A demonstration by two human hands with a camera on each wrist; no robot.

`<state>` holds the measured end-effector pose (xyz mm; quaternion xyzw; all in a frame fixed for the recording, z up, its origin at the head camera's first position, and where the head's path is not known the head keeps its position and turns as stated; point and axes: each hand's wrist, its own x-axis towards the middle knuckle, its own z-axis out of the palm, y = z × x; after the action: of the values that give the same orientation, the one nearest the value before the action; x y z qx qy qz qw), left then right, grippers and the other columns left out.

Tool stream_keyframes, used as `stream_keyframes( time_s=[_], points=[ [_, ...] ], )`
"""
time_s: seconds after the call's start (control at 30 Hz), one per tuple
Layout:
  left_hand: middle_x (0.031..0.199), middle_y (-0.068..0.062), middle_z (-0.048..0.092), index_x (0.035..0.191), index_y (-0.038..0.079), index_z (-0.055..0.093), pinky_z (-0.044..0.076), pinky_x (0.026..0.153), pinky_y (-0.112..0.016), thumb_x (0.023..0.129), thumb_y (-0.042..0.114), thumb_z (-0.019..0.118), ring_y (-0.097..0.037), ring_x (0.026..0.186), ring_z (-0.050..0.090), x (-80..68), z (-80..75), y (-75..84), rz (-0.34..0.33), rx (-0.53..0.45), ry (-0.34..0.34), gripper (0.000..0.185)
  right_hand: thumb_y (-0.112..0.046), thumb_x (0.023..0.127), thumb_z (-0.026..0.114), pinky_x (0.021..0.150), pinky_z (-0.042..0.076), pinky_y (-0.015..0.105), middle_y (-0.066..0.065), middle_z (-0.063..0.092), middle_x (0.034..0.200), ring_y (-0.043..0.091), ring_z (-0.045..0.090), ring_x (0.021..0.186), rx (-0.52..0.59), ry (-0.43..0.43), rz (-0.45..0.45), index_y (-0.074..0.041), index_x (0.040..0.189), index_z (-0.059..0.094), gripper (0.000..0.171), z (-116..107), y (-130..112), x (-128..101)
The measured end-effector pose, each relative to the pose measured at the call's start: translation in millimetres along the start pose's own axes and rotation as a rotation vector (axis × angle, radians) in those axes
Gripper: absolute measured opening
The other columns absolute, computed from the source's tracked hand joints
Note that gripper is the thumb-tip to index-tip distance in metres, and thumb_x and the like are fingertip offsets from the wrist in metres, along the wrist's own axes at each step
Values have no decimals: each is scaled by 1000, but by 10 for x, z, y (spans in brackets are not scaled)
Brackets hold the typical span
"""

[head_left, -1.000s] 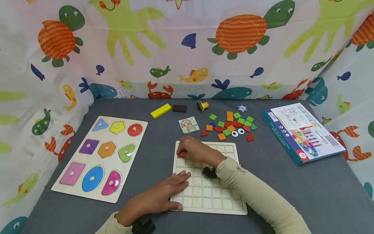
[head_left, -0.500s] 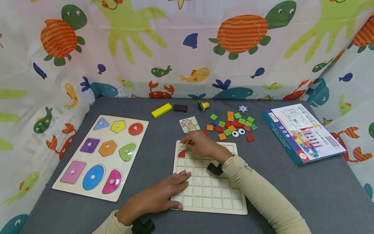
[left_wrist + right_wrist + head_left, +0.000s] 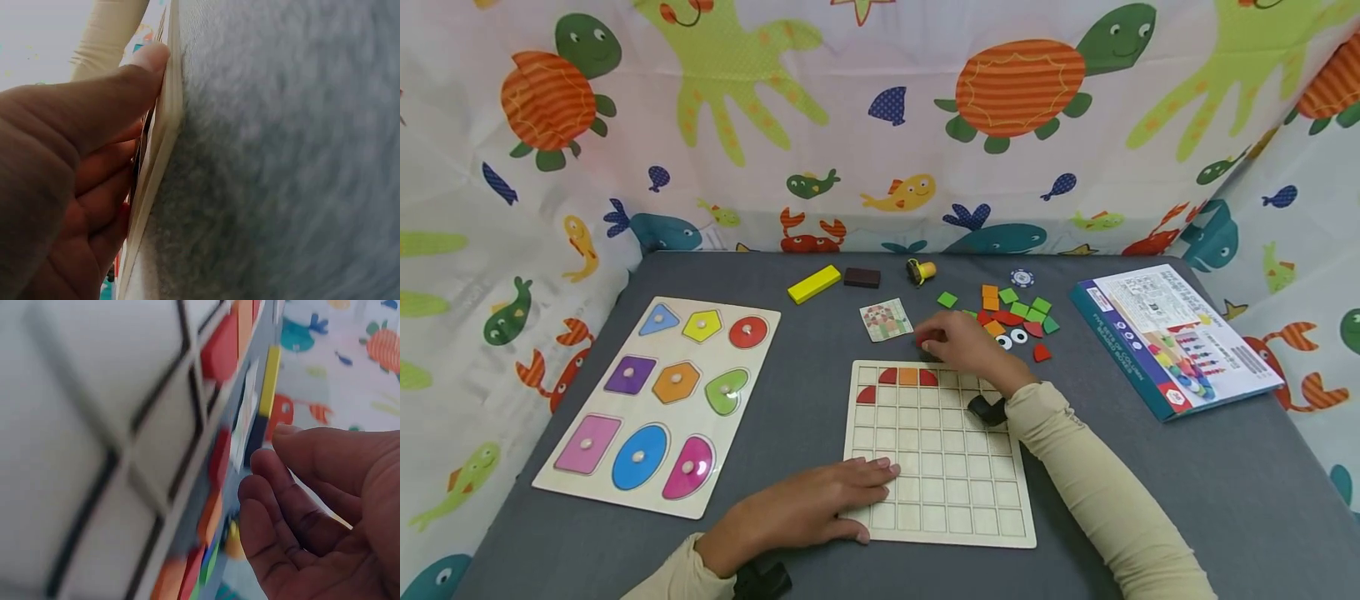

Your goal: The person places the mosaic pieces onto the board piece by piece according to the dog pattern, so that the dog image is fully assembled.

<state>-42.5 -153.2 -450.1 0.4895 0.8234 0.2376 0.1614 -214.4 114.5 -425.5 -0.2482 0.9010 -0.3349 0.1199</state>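
My left hand (image 3: 820, 502) rests on the lower left of a wooden grid board (image 3: 940, 492), fingers extended. In the left wrist view its thumb (image 3: 119, 94) lies along the board's edge. Three red quarter-round pieces (image 3: 866, 395) and an orange square (image 3: 907, 377) sit in cells at the board's top left. Beyond the top edge, my right hand (image 3: 968, 343) hovers with loosely curled fingers by the loose pieces. The right wrist view shows its fingertips apart with nothing between them, near a red piece (image 3: 220, 456) lying on the table.
Loose green squares (image 3: 1040, 306), orange squares (image 3: 990, 297) and red pieces (image 3: 1041, 353) lie beyond the board, with a picture card (image 3: 885, 320) to their left. A shape puzzle (image 3: 647, 408) is at left, a boxed set (image 3: 1180, 342) at right. A yellow block (image 3: 814, 285) lies further back.
My right hand has moved from the board's top left corner, rightward and back to the loose pieces. The red and orange pieces it covered now show. My left hand has shifted slightly.
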Motion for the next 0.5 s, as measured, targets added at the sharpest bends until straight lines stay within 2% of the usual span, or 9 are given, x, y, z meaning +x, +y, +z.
stream_keyframes(
  time_s=[0.13, 0.33, 0.5],
  points=[
    [154, -1, 36, 144, 7, 46, 34, 108, -34, 92, 34, 67, -18, 141, 31, 18, -19, -6, 4, -11, -19, 63, -4, 94, 62, 81, 52, 41, 13, 67, 107, 26, 61, 94, -62, 34, 31, 2, 118, 68, 25, -139, 123, -96],
    [155, -2, 34, 145, 6, 46, 32, 109, -33, 93, 31, 66, -17, 142, 29, 34, -37, 12, 14, 16, -47, 61, -1, 92, 63, 86, 49, 49, 16, 66, 111, 34, 59, 104, -158, 82, 75, 1, 115, 70, 24, -290, 370, -300],
    [155, -1, 34, 145, 7, 45, 33, 109, -33, 93, 32, 66, -17, 142, 29, 25, -51, 33, -4, 20, -59, 62, 1, 91, 64, 80, 50, 47, 17, 66, 107, 32, 59, 95, -205, 113, 52, 2, 112, 71, 22, -337, 547, -399]
  ],
)
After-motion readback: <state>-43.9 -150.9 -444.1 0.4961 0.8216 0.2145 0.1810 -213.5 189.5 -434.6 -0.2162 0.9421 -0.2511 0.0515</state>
